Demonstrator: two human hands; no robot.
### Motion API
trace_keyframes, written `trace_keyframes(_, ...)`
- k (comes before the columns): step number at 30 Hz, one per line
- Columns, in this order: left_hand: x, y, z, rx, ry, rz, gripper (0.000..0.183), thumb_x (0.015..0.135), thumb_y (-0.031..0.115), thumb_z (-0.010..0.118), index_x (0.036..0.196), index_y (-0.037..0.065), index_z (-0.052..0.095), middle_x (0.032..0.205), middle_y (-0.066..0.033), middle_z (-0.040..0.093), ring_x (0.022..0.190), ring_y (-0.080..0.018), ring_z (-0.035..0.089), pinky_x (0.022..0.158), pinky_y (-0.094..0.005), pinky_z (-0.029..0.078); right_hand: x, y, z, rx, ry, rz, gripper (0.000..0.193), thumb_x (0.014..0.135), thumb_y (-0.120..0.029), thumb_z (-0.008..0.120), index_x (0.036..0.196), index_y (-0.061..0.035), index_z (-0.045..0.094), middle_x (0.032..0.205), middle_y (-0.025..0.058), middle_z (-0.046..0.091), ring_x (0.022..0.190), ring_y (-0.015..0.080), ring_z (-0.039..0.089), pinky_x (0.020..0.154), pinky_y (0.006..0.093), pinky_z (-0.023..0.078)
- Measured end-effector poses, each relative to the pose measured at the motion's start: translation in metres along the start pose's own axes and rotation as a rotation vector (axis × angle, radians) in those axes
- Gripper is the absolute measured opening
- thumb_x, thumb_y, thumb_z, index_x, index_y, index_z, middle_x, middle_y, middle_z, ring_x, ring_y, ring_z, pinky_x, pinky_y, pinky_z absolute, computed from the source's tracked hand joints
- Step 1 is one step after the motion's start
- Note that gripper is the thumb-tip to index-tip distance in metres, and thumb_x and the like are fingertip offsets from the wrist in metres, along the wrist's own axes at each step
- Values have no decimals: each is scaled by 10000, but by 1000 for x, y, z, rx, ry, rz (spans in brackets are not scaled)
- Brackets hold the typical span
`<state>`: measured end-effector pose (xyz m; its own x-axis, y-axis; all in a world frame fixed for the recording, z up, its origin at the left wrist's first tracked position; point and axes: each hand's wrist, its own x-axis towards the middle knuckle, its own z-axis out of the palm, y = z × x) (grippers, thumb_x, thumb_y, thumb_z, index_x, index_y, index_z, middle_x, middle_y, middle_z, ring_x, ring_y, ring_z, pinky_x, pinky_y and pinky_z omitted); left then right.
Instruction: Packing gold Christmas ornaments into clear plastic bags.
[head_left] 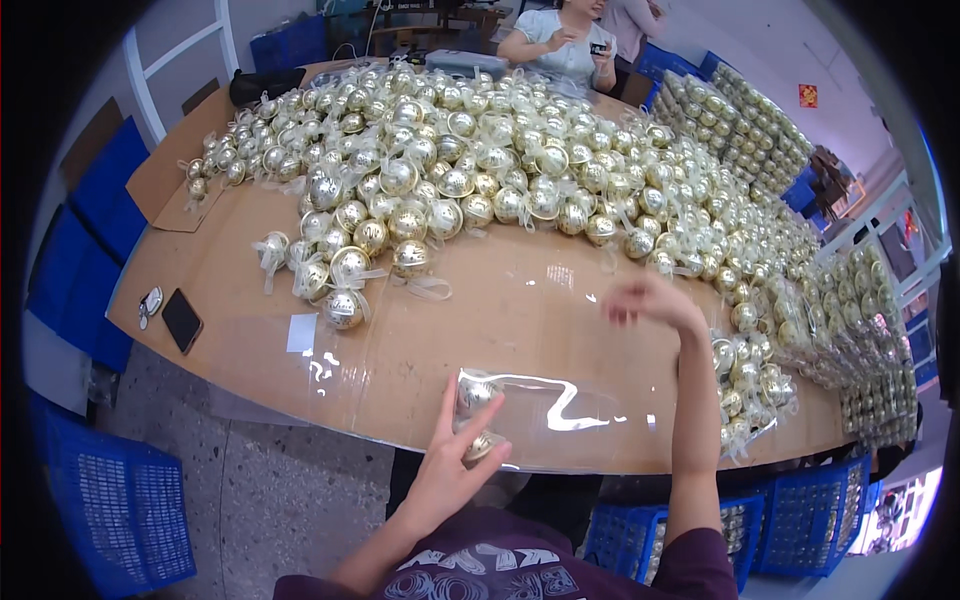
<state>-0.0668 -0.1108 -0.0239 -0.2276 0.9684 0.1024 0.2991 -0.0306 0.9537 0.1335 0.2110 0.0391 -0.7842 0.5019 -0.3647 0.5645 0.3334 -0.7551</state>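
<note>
At the near edge of the table, my left hand (457, 462) grips a clear plastic bag (560, 400) lying flat. Two gold ball ornaments (479, 396) sit at the bag's left end, between and beneath my fingers and thumb. My right hand (648, 302) is in the air over the table, right of the middle, its fingers pointing left and smeared by motion. Nothing shows clearly in it. Just beyond it begins a large heap of gold ball ornaments (455, 182) with pale ribbons.
A dark phone (182, 320) and a small white item (150, 306) lie at the table's left. Packed bags of balls (750, 385) stand at the right, with taller stacks (868, 320) beyond. Blue crates (125, 510) flank the table. Across it sits another person (568, 45).
</note>
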Motion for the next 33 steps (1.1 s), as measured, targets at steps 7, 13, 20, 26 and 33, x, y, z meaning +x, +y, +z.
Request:
trace_keyframes(7,1,3,0,-39,-11,-36,515,863,248,665,1342,120,525,1513,-323,55,1392,-423,231,1081,-418,305,155,-11,3,-934,846,-247,626,677,-410,761,1157,-45,593,1134,134,612,1075,282,508,887,424,425)
trace_keyframes(13,1,4,4,-63,-18,-47,518,857,229,674,1344,130,524,1511,-321,77,1379,-425,261,1071,-410,321,134,-4,17,-619,903,-292,663,640,-271,771,1209,-47,516,1139,138,556,1064,301,506,893,415,421)
trace_keyframes(20,2,2,4,-42,38,-33,488,856,157,667,1325,111,542,1509,-308,127,1354,-372,334,1032,-368,370,-47,-10,77,-130,659,-233,627,662,-94,801,1211,-13,510,1079,96,580,932,156,572,752,280,481)
trace_keyframes(26,8,-3,7,-38,85,15,488,859,128,657,1326,64,530,1501,-305,162,1336,-318,377,1014,-337,389,-120,40,150,32,649,-49,615,656,-75,837,1186,25,541,1017,52,628,873,96,590,734,233,491)
trace_keyframes(33,10,-5,-5,34,-81,78,472,844,181,680,1302,147,573,1494,-308,165,1354,-358,338,1052,-384,350,-60,8,210,156,550,-369,663,626,-110,869,1199,10,559,1139,90,606,1051,168,583,893,309,484)
